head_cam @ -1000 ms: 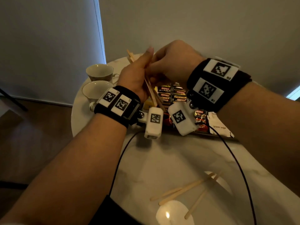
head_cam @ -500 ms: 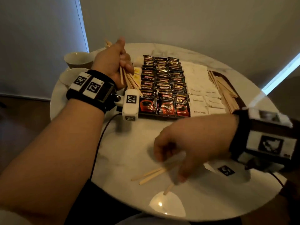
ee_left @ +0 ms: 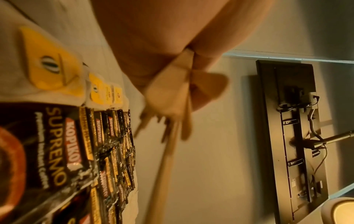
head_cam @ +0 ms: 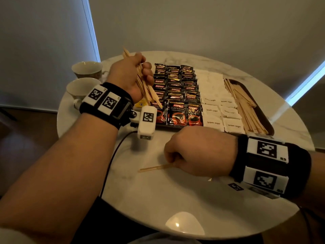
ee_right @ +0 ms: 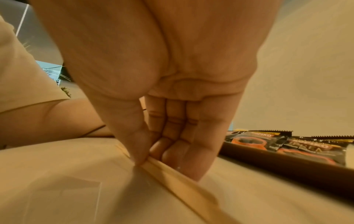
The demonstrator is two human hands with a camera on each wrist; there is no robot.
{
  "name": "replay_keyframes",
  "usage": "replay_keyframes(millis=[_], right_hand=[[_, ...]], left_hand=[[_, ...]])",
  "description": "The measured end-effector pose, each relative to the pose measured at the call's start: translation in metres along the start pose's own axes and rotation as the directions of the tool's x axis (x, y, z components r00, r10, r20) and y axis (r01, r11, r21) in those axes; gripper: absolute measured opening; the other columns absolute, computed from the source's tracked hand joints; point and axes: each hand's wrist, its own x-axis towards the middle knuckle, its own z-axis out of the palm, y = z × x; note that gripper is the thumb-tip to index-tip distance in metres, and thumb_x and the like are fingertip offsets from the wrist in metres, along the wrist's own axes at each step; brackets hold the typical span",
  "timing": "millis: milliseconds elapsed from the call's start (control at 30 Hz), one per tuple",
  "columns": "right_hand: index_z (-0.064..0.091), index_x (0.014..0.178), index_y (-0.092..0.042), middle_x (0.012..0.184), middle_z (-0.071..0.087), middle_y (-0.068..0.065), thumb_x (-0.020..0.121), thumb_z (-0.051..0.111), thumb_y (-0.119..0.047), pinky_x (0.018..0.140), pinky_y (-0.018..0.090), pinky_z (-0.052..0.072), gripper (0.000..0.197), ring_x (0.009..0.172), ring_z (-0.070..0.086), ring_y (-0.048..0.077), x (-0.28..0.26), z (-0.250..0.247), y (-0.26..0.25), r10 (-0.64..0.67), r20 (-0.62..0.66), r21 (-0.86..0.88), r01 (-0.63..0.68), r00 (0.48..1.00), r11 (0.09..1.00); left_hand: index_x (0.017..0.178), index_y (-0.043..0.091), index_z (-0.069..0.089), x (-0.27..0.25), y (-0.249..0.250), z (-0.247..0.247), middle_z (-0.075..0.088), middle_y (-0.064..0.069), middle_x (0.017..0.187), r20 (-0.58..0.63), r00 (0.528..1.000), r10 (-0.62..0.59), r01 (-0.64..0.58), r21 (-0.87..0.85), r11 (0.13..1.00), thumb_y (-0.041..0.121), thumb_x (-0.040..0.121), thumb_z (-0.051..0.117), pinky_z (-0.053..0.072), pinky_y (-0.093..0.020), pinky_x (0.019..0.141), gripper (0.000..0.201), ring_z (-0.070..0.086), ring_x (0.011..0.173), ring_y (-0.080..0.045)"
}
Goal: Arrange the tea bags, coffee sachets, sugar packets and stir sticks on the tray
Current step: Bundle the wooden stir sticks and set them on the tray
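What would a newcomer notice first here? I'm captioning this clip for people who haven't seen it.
The tray packed with black coffee sachets fills the table's far side. Above its left end, the left hand grips a bundle of stir sticks. Nearer, the right hand pinches sticks off the tabletop.

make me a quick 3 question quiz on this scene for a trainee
1. True or false: the left hand grips a bunch of sticks.
2. The right hand pinches sticks that lie on: A) the tray B) the table C) a cup
3. Fill in: between the coffee sachets and the sticks laid on the tray lie the ____ packets.

Key
1. True.
2. B: its fingers press loose sticks on the table, in front of the tray.
3. Sugar: the sugar packets.
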Motion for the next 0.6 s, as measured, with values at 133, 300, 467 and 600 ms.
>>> replay_keyframes(millis=[133, 300, 467, 600], right_hand=[[0.066, 0.1, -0.035, 0.094, 0.062, -0.013, 0.095, 0.065, -0.042, 0.077, 0.026, 0.052, 0.009, 0.085, 0.058, 0.008, 0.002, -0.005, 0.0, -0.001, 0.014, 0.012, 0.001, 1.0, 1.0], [0.069, 0.101, -0.03, 0.094, 0.065, -0.01, 0.099, 0.057, -0.029, 0.074, 0.025, 0.049, 0.012, 0.087, 0.061, 0.013, 0.012, -0.007, -0.004, 0.008, 0.048, -0.064, -0.005, 0.999, 0.998], [0.066, 0.091, -0.023, 0.079, 0.057, -0.007, 0.094, 0.057, -0.027, 0.059, 0.02, 0.042, 0.011, 0.074, 0.056, 0.012, 0.019, -0.013, -0.01, 0.042, 0.031, -0.151, -0.037, 0.999, 0.988], [0.067, 0.09, -0.023, 0.079, 0.06, -0.006, 0.09, 0.06, -0.025, 0.052, 0.018, 0.034, 0.008, 0.071, 0.056, 0.011, 0.026, -0.016, -0.008, 0.088, 0.059, -0.153, -0.078, 0.994, 0.985]], left_hand=[[0.088, 0.018, 0.053, -0.001, -0.004, 0.001, 0.041, 0.006, 0.06, 0.023, 1.0, 0.012, -0.015, 0.103, 0.995, 0.037, 0.107, 0.053, 0.032, -0.02, 0.042, 0.027, 0.034, 0.047, -0.006], [0.083, 0.018, 0.051, -0.001, -0.008, 0.003, 0.036, 0.006, 0.059, 0.059, 0.998, -0.027, 0.019, 0.134, 0.991, 0.045, 0.104, 0.056, 0.028, -0.021, 0.04, 0.035, 0.029, 0.045, -0.007], [0.08, 0.017, 0.051, 0.0, -0.009, 0.0, 0.036, 0.006, 0.058, 0.058, 0.997, -0.046, 0.039, 0.107, 0.993, 0.039, 0.106, 0.056, 0.027, -0.02, 0.039, 0.033, 0.029, 0.043, -0.006], [0.081, 0.017, 0.051, 0.002, -0.007, -0.003, 0.036, 0.006, 0.058, 0.055, 0.997, -0.058, 0.053, 0.088, 0.995, 0.038, 0.106, 0.056, 0.027, -0.02, 0.038, 0.033, 0.029, 0.042, -0.007]])
